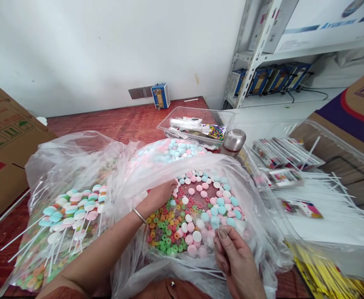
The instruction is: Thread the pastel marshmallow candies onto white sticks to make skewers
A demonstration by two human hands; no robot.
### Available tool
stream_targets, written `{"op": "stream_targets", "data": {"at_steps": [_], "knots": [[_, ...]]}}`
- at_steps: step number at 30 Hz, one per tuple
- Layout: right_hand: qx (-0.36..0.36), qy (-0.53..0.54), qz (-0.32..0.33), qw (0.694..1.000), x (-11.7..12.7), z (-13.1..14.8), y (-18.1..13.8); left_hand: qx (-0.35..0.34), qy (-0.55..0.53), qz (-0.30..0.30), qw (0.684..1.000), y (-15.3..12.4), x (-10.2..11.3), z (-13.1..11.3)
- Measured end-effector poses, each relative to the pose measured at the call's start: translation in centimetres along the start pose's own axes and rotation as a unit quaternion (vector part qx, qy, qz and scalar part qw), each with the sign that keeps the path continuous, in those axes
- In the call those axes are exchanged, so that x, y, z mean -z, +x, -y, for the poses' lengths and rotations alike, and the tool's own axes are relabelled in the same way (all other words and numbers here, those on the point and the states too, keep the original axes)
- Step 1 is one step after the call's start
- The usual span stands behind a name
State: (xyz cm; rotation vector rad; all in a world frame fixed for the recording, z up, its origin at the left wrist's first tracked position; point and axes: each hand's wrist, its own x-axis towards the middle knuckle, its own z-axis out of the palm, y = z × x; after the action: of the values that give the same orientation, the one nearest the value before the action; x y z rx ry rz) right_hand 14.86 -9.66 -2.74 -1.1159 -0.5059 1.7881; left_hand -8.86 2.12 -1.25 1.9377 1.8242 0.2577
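Candy bag [257, 216], clear plastic, between both hands: left hand [160, 195] reaches inside, fingers curled among ring candies [166, 232]; right hand [232, 257] pinches a thin white stick [197, 268] at the near rim. Finished lollipops [72, 207] lie left of the left hand.

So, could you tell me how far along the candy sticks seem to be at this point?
Done: a bag of finished candy sticks lies at the left, already threaded with discs. In hand: the left hand reaches into the open bag of loose candies, and the right hand pinches something small at the bag's edge; what it is cannot be told. Left: many loose candies in the bag and a large pile of bare white sticks on the right.
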Motion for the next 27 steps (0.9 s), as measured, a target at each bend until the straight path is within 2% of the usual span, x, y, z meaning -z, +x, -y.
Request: {"op": "stream_targets", "data": {"at_steps": [5,8,10,14,16,17,19,22,24,27], "knots": [[-0.002,-0.012,0.013,1.000,-0.5,-0.4,0.5,-0.074,0.026,0.055,0.995,-0.2,0.4,0.0],[0.022,-0.064,0.020,0.998,-0.8,-0.8,0.9,-0.082,0.028,0.059,0.994,0.3,0.0,0.0],[0.063,-0.128,0.029,0.989,-0.9,-1.0,0.9,-0.071,0.021,0.052,0.996,0.5,-0.1,0.2],[0.168,-0.291,0.018,0.942,-1.8,-0.1,0.8,-0.033,-0.020,0.019,0.999,0.2,0.1,0.3],[0.207,-0.369,0.023,0.906,-2.5,0.5,0.8,-0.006,-0.145,0.002,0.989,-0.4,0.0,-0.1],[0.225,-0.399,0.031,0.888,-2.9,0.8,0.9,0.009,-0.238,-0.002,0.971,-0.8,-0.1,-0.4],[0.260,-0.433,0.049,0.861,-3.7,1.2,1.2,0.032,-0.426,-0.007,0.904,-1.7,-0.4,-1.2],[0.286,-0.447,0.055,0.846,-4.6,1.4,1.6,0.048,-0.578,-0.011,0.814,-3.1,-0.9,-2.8],[0.288,-0.448,0.050,0.845,-4.9,1.4,1.6,0.057,-0.616,-0.008,0.786,-3.8,-1.1,-3.7],[0.284,-0.447,0.043,0.847,-5.0,1.5,1.5,0.071,-0.635,-0.007,0.769,-4.3,-1.2,-4.2]]}}
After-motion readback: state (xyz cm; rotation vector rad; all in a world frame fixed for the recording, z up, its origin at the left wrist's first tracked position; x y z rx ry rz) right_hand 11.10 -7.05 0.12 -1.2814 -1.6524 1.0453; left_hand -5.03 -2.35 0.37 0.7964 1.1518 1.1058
